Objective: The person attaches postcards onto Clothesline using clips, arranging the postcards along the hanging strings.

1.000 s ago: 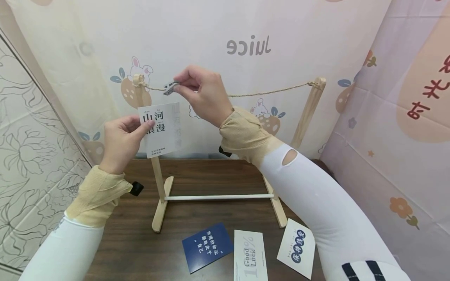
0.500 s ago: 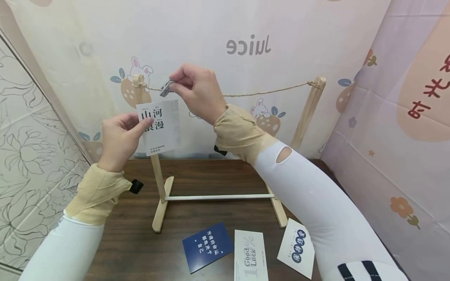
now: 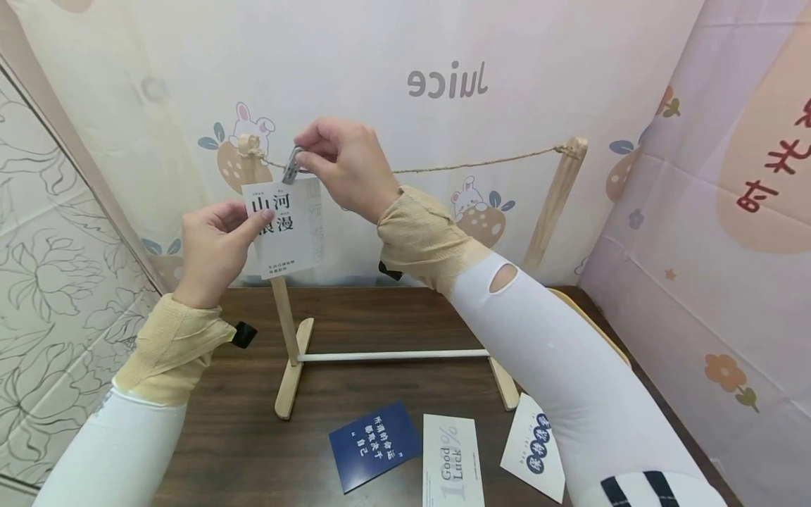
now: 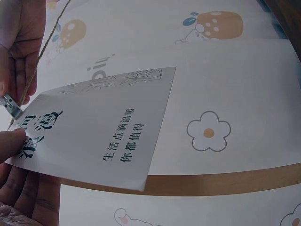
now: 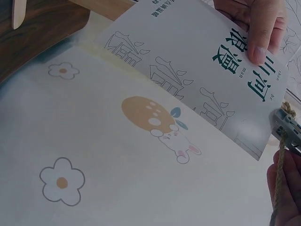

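Note:
My left hand pinches a white card with dark printed characters by its left side, thumb in front. The card hangs upright just below the left end of a twine rope. Above it, thumb and fingers of my right hand pinch a grey clothespin, its lower end at the card's top edge. In the right wrist view the clothespin meets the card's edge beside the rope. Whether its jaws grip the card cannot be told.
The rope spans two wooden posts joined low by a white rod. On the brown table lie a blue card, a "Good Luck" card and another white card. A yellow edge shows behind my right arm.
My right hand has moved left, and the clothespin has tipped downward to the card's top edge. The left hand has raised the card slightly and shifted it a little left.

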A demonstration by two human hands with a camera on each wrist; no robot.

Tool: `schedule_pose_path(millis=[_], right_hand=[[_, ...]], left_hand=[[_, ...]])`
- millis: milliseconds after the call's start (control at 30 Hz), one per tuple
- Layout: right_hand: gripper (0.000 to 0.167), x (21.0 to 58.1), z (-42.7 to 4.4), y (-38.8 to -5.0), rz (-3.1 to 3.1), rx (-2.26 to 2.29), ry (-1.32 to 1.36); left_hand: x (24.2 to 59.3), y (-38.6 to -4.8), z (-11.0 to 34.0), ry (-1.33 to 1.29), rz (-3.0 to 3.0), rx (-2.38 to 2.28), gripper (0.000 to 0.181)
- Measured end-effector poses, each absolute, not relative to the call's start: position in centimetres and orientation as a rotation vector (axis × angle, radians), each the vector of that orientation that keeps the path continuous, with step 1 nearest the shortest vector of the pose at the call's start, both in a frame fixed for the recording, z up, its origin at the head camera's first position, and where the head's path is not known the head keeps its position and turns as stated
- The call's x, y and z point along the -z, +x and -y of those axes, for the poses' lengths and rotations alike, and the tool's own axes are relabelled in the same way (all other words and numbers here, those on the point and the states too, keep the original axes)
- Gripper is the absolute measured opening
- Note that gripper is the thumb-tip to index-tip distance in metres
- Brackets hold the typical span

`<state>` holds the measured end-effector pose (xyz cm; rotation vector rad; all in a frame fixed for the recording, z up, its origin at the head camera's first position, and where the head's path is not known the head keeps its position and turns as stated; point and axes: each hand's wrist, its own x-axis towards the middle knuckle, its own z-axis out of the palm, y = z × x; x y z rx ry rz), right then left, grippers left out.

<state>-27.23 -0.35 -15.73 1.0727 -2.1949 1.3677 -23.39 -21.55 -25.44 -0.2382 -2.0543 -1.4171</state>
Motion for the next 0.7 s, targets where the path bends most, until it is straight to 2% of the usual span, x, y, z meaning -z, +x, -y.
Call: schedule_pose_path(millis=[700], right_hand=[[0.032,15.60,0.17,-27.97,2.331,-1.349,1.111]], left_hand=[[25.11,-23.17,21.82,-0.205,2.027,1.420,0.025]])
